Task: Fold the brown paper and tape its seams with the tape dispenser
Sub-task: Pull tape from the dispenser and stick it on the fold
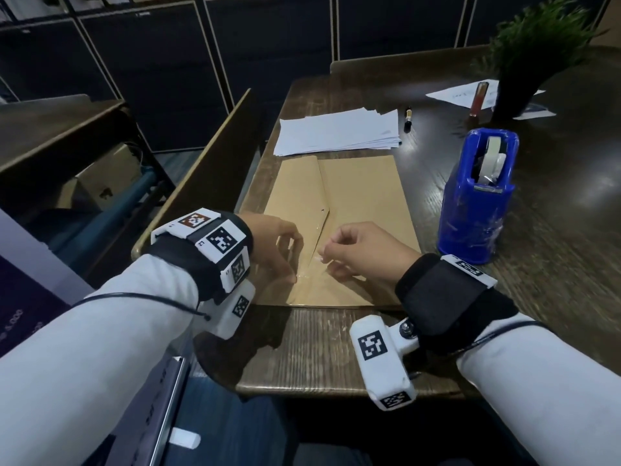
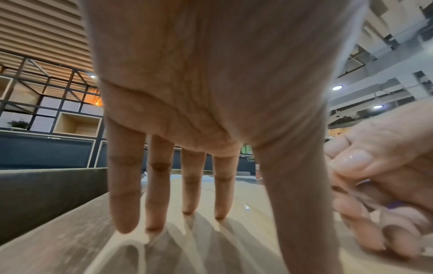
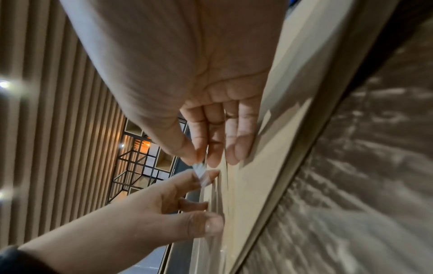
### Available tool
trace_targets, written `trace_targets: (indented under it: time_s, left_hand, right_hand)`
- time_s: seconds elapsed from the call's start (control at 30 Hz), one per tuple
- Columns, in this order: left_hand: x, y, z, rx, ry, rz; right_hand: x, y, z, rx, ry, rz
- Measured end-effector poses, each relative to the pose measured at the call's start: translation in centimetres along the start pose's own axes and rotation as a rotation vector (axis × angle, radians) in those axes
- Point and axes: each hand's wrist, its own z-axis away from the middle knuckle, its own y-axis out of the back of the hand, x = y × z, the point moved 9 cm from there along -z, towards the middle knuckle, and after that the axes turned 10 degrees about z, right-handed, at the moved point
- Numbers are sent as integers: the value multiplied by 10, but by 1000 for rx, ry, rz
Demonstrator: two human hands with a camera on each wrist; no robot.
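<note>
The folded brown paper [image 1: 363, 196] lies flat on the dark table, its seam running down the middle toward me. My left hand [image 1: 289, 260] rests on the left flap near the front edge. Its straight fingers [image 2: 221, 200] touch the paper and its thumb [image 3: 212, 224] presses down beside the seam. My right hand [image 1: 331, 257] pinches a strip of clear tape [image 3: 200, 169] between thumb and forefinger, just above the seam. The strip stretches toward the left hand. The blue tape dispenser [image 1: 477, 196] stands upright to the right of the paper.
A stack of white sheets [image 1: 339, 131] lies just beyond the paper, with a small marker [image 1: 409, 118] beside it. A potted plant [image 1: 534, 55] and more papers sit at the far right. A wooden partition [image 1: 208, 176] borders the table's left edge [image 1: 268, 156].
</note>
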Motion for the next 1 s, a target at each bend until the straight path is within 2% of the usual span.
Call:
trace_targets:
  time_s: [0.13,0.27,0.6,0.77,1.0]
  left_hand:
    - [8,0,6,47,-73,-40]
    - [7,-8,11,17,-151,29]
    - [-3,-18,15,-58,-173,142]
    - [-9,-18,12,-34,-178,179]
    - [-10,-22,16,-72,-211,155]
  right_hand:
    - [0,-5,0,-35,-2,14]
    - [-1,-8,1,-47,-18,27]
    - [-9,-21,4,-74,-23,117]
    - [-10,-26,1,-58,-12,160]
    - [-8,-27,-1,-43,9,230]
